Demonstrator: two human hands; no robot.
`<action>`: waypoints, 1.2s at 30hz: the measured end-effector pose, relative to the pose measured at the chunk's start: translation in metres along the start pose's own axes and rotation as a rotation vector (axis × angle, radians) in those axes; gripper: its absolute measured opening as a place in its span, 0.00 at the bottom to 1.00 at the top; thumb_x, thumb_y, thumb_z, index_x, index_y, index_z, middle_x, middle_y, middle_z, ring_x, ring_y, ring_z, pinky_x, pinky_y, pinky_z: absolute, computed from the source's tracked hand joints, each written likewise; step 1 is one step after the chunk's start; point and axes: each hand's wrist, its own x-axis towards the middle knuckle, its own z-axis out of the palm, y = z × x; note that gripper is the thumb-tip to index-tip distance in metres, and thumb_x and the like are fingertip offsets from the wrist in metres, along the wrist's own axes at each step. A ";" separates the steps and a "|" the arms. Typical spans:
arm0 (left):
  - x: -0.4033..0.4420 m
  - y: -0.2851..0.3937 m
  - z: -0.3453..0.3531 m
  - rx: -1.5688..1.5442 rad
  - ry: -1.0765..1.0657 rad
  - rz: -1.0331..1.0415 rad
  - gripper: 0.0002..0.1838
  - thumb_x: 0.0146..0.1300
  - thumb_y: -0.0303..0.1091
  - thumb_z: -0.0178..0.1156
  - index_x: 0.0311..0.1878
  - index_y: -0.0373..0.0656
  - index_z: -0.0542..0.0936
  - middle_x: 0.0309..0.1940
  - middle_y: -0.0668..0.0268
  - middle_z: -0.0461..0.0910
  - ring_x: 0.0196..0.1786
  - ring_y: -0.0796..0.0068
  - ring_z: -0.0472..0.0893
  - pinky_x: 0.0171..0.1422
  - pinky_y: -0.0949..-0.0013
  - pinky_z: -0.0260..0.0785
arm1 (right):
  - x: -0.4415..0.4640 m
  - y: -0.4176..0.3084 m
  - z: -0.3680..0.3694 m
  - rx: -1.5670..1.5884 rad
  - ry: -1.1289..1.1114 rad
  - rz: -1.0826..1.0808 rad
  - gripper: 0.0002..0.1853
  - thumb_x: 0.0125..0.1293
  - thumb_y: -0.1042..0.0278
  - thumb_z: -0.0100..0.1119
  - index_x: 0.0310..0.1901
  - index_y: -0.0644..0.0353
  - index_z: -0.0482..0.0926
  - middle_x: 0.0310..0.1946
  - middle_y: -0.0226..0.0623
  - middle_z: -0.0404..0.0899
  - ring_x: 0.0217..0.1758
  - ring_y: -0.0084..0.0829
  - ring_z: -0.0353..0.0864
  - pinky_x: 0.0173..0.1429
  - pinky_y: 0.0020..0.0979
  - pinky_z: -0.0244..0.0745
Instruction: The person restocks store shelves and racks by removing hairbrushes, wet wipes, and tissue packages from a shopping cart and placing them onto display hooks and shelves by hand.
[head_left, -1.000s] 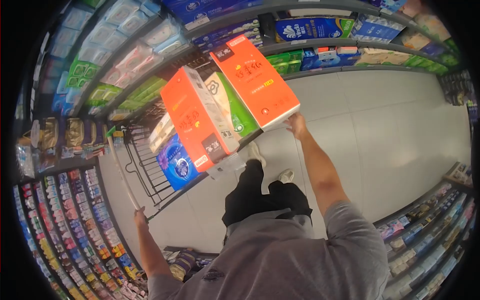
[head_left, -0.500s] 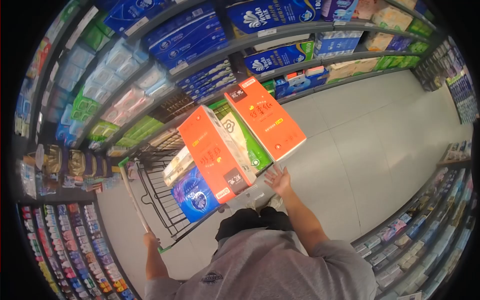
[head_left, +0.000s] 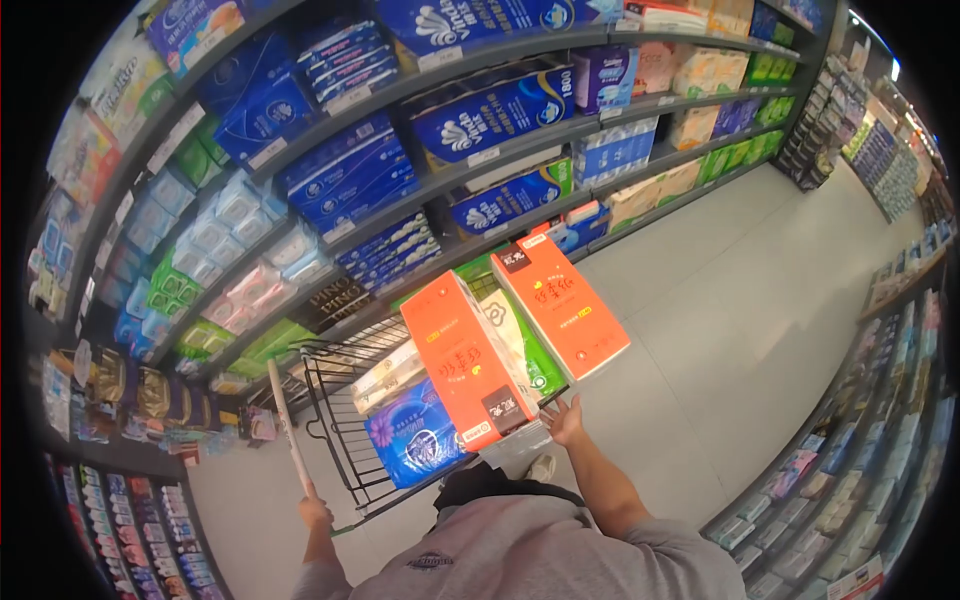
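Observation:
My left hand (head_left: 315,512) is wrapped round the near end of the cart handle (head_left: 289,430). At the side of the wire shopping cart (head_left: 333,425), my right hand (head_left: 566,420) has its fingers spread beside the cart's rim, close to the orange boxes; whether it touches the rim I cannot tell. One orange box (head_left: 460,350) lies across the cart, and a second orange box (head_left: 565,310) lies at its front end. Between them is a green and cream pack (head_left: 535,350). A blue pack (head_left: 415,435) and a cream pack (head_left: 388,380) lie nearer the handle.
Shelves of blue tissue packs (head_left: 490,115) and light-blue wipes (head_left: 235,220) run along the cart's far side. Another shelf (head_left: 850,470) stands at the right. Small packages (head_left: 135,520) fill a rack at the lower left. Grey tiled floor (head_left: 680,330) lies right of the cart.
The view has tilted up, showing more of the upper shelves and aisle. My right hand has left the front orange box and is now by the cart's rim. My left hand still holds the handle.

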 end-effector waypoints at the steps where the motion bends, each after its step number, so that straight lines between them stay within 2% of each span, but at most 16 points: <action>1: 0.011 -0.002 -0.002 -0.087 -0.024 -0.014 0.40 0.65 0.70 0.50 0.25 0.33 0.73 0.11 0.62 0.69 0.10 0.67 0.70 0.12 0.65 0.62 | -0.005 0.001 0.003 -0.022 0.014 -0.005 0.50 0.61 0.16 0.18 0.78 0.38 0.38 0.79 0.45 0.37 0.81 0.50 0.39 0.78 0.57 0.27; 4: 0.037 -0.004 -0.007 -0.260 -0.069 -0.013 0.39 0.62 0.69 0.55 0.23 0.33 0.74 0.11 0.62 0.70 0.11 0.68 0.71 0.12 0.66 0.62 | -0.014 0.009 0.011 -0.043 0.037 -0.029 0.50 0.61 0.15 0.18 0.78 0.39 0.37 0.79 0.46 0.37 0.81 0.53 0.38 0.78 0.58 0.26; 8: 0.053 0.002 -0.028 -0.341 -0.123 0.013 0.37 0.58 0.68 0.60 0.22 0.35 0.75 0.12 0.63 0.71 0.12 0.71 0.71 0.15 0.68 0.63 | -0.029 0.026 0.012 -0.022 0.021 -0.128 0.52 0.61 0.16 0.21 0.78 0.43 0.35 0.79 0.46 0.37 0.80 0.54 0.38 0.79 0.52 0.33; 12: 0.068 0.011 -0.036 -0.345 -0.177 -0.001 0.36 0.58 0.68 0.60 0.23 0.36 0.76 0.13 0.62 0.73 0.13 0.71 0.72 0.17 0.68 0.64 | -0.028 0.049 0.000 -0.033 0.004 -0.250 0.53 0.63 0.17 0.25 0.78 0.49 0.35 0.80 0.44 0.36 0.80 0.55 0.39 0.79 0.46 0.40; 15: 0.080 0.020 -0.037 -0.289 -0.192 0.040 0.35 0.60 0.68 0.58 0.23 0.38 0.76 0.14 0.60 0.75 0.13 0.73 0.71 0.17 0.70 0.62 | -0.060 0.058 0.036 -0.005 0.034 -0.212 0.52 0.64 0.18 0.25 0.78 0.50 0.36 0.80 0.43 0.37 0.80 0.54 0.40 0.79 0.48 0.42; 18: 0.102 0.023 -0.023 -0.087 -0.135 0.147 0.38 0.63 0.69 0.53 0.27 0.35 0.79 0.18 0.55 0.78 0.17 0.65 0.76 0.22 0.63 0.69 | -0.041 0.062 0.028 -0.058 0.053 -0.234 0.53 0.63 0.18 0.26 0.78 0.51 0.37 0.80 0.42 0.36 0.79 0.53 0.43 0.78 0.49 0.45; 20: 0.121 0.015 -0.008 0.139 0.113 0.257 0.40 0.67 0.68 0.48 0.33 0.31 0.81 0.24 0.50 0.81 0.29 0.53 0.82 0.35 0.54 0.73 | -0.009 0.066 0.000 -0.220 -0.005 -0.309 0.51 0.65 0.19 0.25 0.78 0.51 0.37 0.80 0.40 0.35 0.80 0.54 0.43 0.77 0.50 0.46; 21: 0.123 0.014 -0.008 0.152 0.102 0.255 0.40 0.67 0.68 0.48 0.33 0.31 0.81 0.24 0.50 0.81 0.29 0.53 0.82 0.35 0.54 0.73 | -0.002 0.069 -0.002 -0.182 0.002 -0.302 0.49 0.67 0.21 0.23 0.78 0.50 0.36 0.80 0.39 0.36 0.80 0.54 0.42 0.79 0.48 0.39; 23: 0.082 0.055 -0.024 0.148 0.042 0.258 0.40 0.68 0.67 0.45 0.41 0.29 0.81 0.33 0.46 0.83 0.41 0.45 0.82 0.46 0.49 0.72 | -0.046 0.067 0.041 -0.301 0.067 -0.248 0.49 0.67 0.21 0.22 0.78 0.50 0.35 0.80 0.40 0.37 0.80 0.54 0.41 0.79 0.51 0.34; 24: 0.084 0.056 -0.025 0.148 0.031 0.255 0.40 0.68 0.67 0.45 0.41 0.29 0.81 0.33 0.46 0.83 0.41 0.45 0.82 0.46 0.49 0.72 | -0.066 0.068 0.059 -0.418 0.123 -0.192 0.49 0.67 0.22 0.21 0.78 0.50 0.35 0.80 0.40 0.38 0.80 0.54 0.40 0.79 0.54 0.29; 25: 0.090 0.058 -0.021 0.155 0.027 0.279 0.40 0.69 0.67 0.45 0.41 0.30 0.81 0.35 0.46 0.83 0.42 0.45 0.82 0.46 0.49 0.71 | -0.040 0.073 0.047 -0.310 0.006 -0.253 0.49 0.65 0.20 0.21 0.78 0.47 0.34 0.79 0.41 0.42 0.81 0.54 0.39 0.76 0.61 0.20; 26: 0.084 0.053 -0.022 0.161 0.021 0.293 0.39 0.69 0.66 0.44 0.42 0.31 0.81 0.36 0.46 0.83 0.43 0.45 0.82 0.46 0.49 0.71 | -0.034 0.073 0.024 -0.324 0.018 -0.256 0.49 0.65 0.20 0.21 0.78 0.47 0.34 0.79 0.41 0.42 0.81 0.54 0.39 0.76 0.61 0.20; 28: 0.087 0.054 -0.016 0.160 0.036 0.306 0.39 0.69 0.66 0.44 0.42 0.32 0.81 0.36 0.46 0.83 0.42 0.45 0.82 0.45 0.49 0.71 | -0.067 0.073 0.059 -0.522 0.134 -0.138 0.47 0.66 0.20 0.21 0.78 0.43 0.35 0.79 0.42 0.44 0.81 0.55 0.38 0.75 0.65 0.20; 32: 0.113 0.047 0.012 0.133 0.160 0.369 0.39 0.69 0.66 0.43 0.41 0.32 0.81 0.33 0.47 0.83 0.40 0.43 0.82 0.43 0.48 0.72 | -0.061 0.065 0.065 -0.570 0.120 -0.109 0.45 0.67 0.22 0.22 0.78 0.42 0.36 0.79 0.41 0.45 0.80 0.56 0.39 0.77 0.62 0.33; 33: 0.105 0.042 0.014 0.124 0.151 0.371 0.39 0.69 0.66 0.43 0.41 0.32 0.81 0.33 0.47 0.83 0.40 0.43 0.82 0.43 0.48 0.72 | -0.065 0.061 0.062 -0.556 0.106 -0.108 0.41 0.71 0.31 0.25 0.78 0.44 0.36 0.79 0.40 0.43 0.80 0.56 0.41 0.77 0.63 0.36; 36: 0.102 0.035 0.019 0.157 0.171 0.376 0.39 0.69 0.67 0.42 0.41 0.33 0.82 0.33 0.46 0.83 0.40 0.42 0.82 0.43 0.47 0.73 | -0.064 0.060 0.053 -0.488 0.086 -0.145 0.37 0.73 0.42 0.28 0.79 0.44 0.37 0.80 0.38 0.42 0.80 0.52 0.42 0.78 0.60 0.36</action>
